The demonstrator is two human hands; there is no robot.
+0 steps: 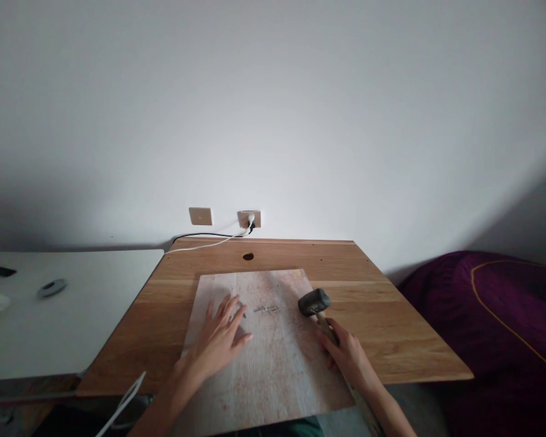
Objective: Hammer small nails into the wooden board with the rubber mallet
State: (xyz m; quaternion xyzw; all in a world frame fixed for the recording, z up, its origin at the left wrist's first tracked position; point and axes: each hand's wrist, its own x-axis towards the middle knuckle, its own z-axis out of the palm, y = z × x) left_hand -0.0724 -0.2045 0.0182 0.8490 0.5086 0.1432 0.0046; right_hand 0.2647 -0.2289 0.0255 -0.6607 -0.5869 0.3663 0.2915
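wood desk (382, 340) centre, white wall behind | pale board (273, 364) mid-frame | left hand (218, 340) flat, fingers spread | right hand (346, 355) clamped on dark-headed mallet (315, 301)

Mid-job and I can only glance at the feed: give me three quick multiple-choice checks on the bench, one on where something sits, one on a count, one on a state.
1. Where does the mallet head lie?
A. on the white table
B. at the right edge of the board
C. on the purple cushion

2. How many plates are on the wall above the desk?
A. one
B. two
C. four

3. How is the left hand?
A. flat, fingers spread on the board
C. closed on the mallet handle
B. raised off the board

Answers:
1 B: the dark head rests by the right edge of the board.
2 B: a blank plate and a socket with a white plug in it.
3 A: the palm lies open on the board, while the right hand has its grip on the handle.
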